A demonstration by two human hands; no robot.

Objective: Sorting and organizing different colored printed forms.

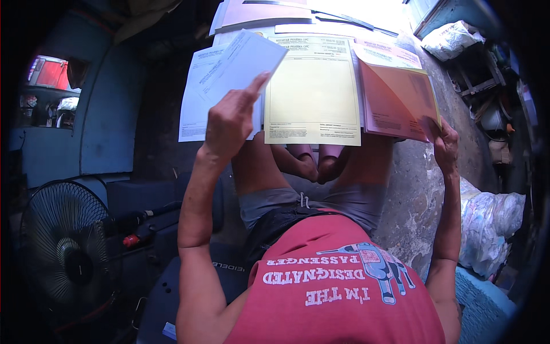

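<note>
Three stacks of printed form sheets lie side by side before me: white, yellow and pink. My left hand is closed on a white sheet, which tilts up over the white stack and overlaps the yellow one's left edge. Its index finger stretches along the sheet; the thumb is hidden. At the pink stack's lower right corner my right hand pinches a curled pink sheet, lifted at that corner. How many sheets it grips is hidden.
Behind the stacks are more paper and a long dark metal strip. A black fan stands at the left. Plastic-wrapped bundles sit at the right, beside a blue ledge. My bare legs are below the papers.
</note>
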